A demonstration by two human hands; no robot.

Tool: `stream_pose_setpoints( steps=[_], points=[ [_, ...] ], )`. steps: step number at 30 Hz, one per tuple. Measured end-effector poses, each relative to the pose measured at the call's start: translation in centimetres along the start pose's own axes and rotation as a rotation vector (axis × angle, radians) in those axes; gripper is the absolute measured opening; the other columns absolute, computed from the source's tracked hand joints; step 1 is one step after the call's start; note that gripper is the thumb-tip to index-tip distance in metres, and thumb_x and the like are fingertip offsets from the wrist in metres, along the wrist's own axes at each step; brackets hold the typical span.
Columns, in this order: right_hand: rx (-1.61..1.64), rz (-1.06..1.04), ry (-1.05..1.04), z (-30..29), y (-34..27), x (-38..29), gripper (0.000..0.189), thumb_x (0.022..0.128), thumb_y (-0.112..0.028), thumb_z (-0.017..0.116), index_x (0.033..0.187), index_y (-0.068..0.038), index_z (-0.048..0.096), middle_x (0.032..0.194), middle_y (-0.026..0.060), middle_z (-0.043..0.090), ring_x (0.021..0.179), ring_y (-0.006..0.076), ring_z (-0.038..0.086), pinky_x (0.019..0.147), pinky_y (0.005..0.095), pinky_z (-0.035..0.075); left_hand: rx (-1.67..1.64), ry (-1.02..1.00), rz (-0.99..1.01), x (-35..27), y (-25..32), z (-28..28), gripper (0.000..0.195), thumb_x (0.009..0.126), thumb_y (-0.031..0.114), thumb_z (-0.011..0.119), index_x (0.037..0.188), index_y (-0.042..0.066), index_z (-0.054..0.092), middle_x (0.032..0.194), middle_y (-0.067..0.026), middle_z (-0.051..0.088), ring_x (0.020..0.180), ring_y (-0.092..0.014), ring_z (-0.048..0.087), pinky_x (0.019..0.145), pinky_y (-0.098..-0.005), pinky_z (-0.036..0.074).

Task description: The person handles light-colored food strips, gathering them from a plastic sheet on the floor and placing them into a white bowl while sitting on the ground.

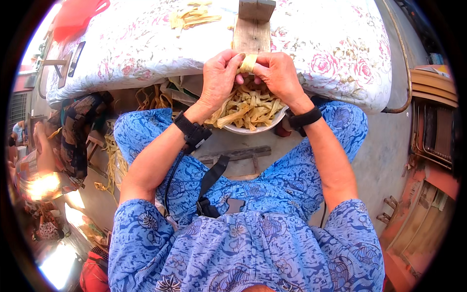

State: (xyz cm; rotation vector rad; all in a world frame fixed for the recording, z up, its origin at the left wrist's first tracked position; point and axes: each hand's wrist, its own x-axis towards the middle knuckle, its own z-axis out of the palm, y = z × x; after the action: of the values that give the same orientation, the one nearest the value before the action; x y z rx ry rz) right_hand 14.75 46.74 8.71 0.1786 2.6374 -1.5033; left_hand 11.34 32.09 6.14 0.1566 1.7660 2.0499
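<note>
Both hands meet at the near edge of a cloth-covered table. My left hand (220,75) pinches one side of a pale yellow folded strip of dried plant material (249,63), and my right hand (279,73) grips its other side. Just beyond the strip, a wooden board with an upright block (251,34) lies on the floral tablecloth (146,51). Below the hands, between the knees, a white basin (251,131) is heaped with folded yellowish strips (251,106). More flat strips (193,16) lie in a small pile farther back on the table.
A red plastic bag (76,18) lies at the table's far left corner, near a metal clamp-like frame (67,67). A low wooden stool (237,155) stands below me. Other people (40,164) sit at the left. Stacked chairs (434,127) stand at the right, beyond a bent metal rail (406,73).
</note>
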Motion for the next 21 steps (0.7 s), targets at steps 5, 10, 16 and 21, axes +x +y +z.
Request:
stream_pose_setpoints(
  steps=[5,10,16,21],
  points=[
    [0.081,-0.136,0.067,1.1,2.1,0.1,0.014,0.080,-0.011,0.058,0.075,-0.001,0.065,0.053,0.0002,0.056,0.048,0.0048,0.051,0.043,0.0203,0.040,0.340,-0.132,0.066,0.0,0.4,0.2,0.020,0.090,0.022,0.051,0.096,0.003,0.053,0.070,-0.0012,0.059,0.049,-0.003,0.047,0.046,-0.0165,0.040],
    [0.239,-0.129,0.092,0.5,0.1,-0.8,0.015,0.079,-0.011,0.058,0.070,0.000,0.064,0.051,-0.0005,0.053,0.047,0.0047,0.049,0.044,0.0199,0.038,0.173,-0.109,-0.029,0.1,0.8,-0.1,0.020,0.089,0.023,0.053,0.097,0.005,0.052,0.068,-0.0008,0.056,0.050,-0.002,0.045,0.044,-0.0166,0.037],
    [0.684,-0.033,0.278,-1.6,1.8,1.3,0.010,0.080,-0.007,0.059,0.076,0.000,0.065,0.055,-0.0042,0.051,0.048,0.0025,0.041,0.045,0.0167,0.030,-0.367,-0.114,-0.294,0.2,2.3,0.5,0.022,0.089,0.024,0.054,0.094,0.003,0.054,0.060,0.0076,0.035,0.051,-0.001,0.030,0.044,-0.0173,0.023],
    [0.647,0.021,0.150,-2.1,2.9,1.5,0.018,0.082,-0.018,0.062,0.090,-0.002,0.064,0.060,-0.0042,0.053,0.051,0.0019,0.041,0.047,0.0162,0.030,-0.264,-0.305,-0.319,0.1,1.4,-1.3,0.020,0.091,0.020,0.050,0.085,0.002,0.056,0.057,0.0079,0.037,0.049,0.000,0.029,0.045,-0.0157,0.024]
  ],
)
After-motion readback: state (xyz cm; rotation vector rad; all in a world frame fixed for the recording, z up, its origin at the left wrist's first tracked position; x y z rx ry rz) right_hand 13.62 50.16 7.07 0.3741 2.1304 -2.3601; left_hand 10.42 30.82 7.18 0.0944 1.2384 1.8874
